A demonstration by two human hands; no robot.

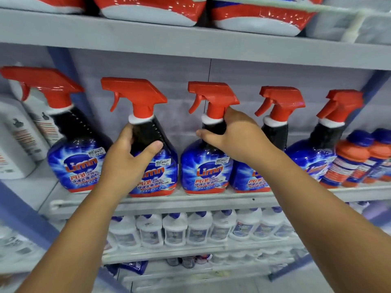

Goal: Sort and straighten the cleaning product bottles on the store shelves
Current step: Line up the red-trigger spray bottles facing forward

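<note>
The left hand (127, 157) is wrapped around the dark neck of the second spray bottle (151, 157), thumb across the front. The right hand (230, 136) grips the neck of the third bottle (204, 166) just under its red trigger head. Both bottles stand upright on the middle shelf (190, 200) in a row of five, blue bodies holding dark liquid, the first (74, 157) at far left. Orange bottles (349, 166) with blue caps stand at the right end. Below, a shelf holds white bottles (198, 227). Above, red-and-white packs (148, 9) lie on the top shelf.
</note>
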